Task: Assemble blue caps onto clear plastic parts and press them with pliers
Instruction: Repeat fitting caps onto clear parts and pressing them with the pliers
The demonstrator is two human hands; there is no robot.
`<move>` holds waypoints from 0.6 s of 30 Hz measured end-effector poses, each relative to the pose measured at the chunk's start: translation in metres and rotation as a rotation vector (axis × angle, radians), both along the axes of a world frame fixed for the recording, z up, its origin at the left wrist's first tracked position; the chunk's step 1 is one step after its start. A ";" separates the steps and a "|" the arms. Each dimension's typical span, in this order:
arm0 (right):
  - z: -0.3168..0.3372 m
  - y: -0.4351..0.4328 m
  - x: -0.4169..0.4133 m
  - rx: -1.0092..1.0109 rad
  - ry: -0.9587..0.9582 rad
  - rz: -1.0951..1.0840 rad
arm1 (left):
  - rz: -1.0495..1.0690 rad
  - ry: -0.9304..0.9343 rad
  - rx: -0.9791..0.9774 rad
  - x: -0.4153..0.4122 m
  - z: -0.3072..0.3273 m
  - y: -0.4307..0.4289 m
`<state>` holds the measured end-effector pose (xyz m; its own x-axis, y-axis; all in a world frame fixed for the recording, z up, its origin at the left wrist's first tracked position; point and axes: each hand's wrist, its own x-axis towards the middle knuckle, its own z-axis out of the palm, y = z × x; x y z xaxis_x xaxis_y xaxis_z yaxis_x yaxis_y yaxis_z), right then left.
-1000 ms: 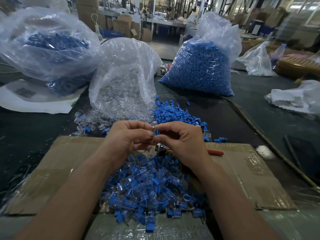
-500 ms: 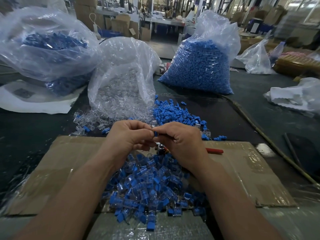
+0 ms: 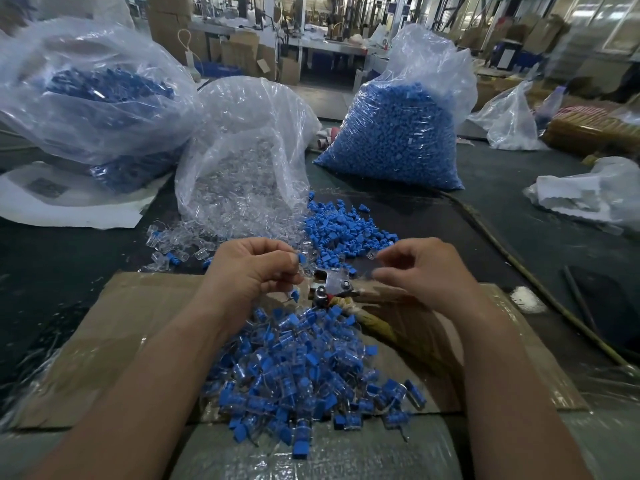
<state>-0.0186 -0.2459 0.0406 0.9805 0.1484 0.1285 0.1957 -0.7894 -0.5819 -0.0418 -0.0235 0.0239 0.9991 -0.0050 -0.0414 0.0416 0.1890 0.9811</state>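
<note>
- cardboard sheet (image 3: 104,341) nearest, flat on the table (image 3: 485,209)
- pile of assembled pcs (image 3: 294,362) on its middle
- pliers (image 3: 334,287) just behind the pile, btwn L hand (image 3: 249,271) (cap (image 3: 302,258) at its fingertips) and R hand (image 3: 426,271)
- loose caps (image 3: 343,226) behind the cardboard, loose plastic parts (image 3: 173,240) to their left
- parts bag (image 3: 242,161) behind those, caps bag (image 3: 398,133) to its right, 3rd bag (image 3: 93,98) far left

Left hand (image 3: 254,271), right hand (image 3: 429,271): two. Filled bags (image 3: 93,98) (image 3: 242,161) (image 3: 398,133): three. Pliers (image 3: 334,289): one. Cardboard sheet (image 3: 104,341): one. Blue cap (image 3: 302,259) I pinch: one.
</note>
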 end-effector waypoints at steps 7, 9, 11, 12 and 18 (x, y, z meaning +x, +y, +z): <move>-0.001 -0.010 -0.003 -0.111 0.494 0.151 | -0.021 0.003 -0.013 -0.001 0.000 -0.001; -0.004 -0.005 -0.004 -0.211 0.503 0.167 | -0.020 0.000 -0.020 -0.001 0.000 -0.001; -0.005 -0.001 -0.004 -0.266 0.477 0.156 | -0.020 -0.002 -0.026 -0.001 0.001 -0.001; -0.005 0.000 -0.004 -0.267 0.468 0.145 | -0.021 -0.003 -0.027 -0.001 0.001 -0.001; 0.002 0.011 -0.007 -0.343 0.344 0.094 | -0.033 -0.004 -0.048 -0.001 0.002 -0.002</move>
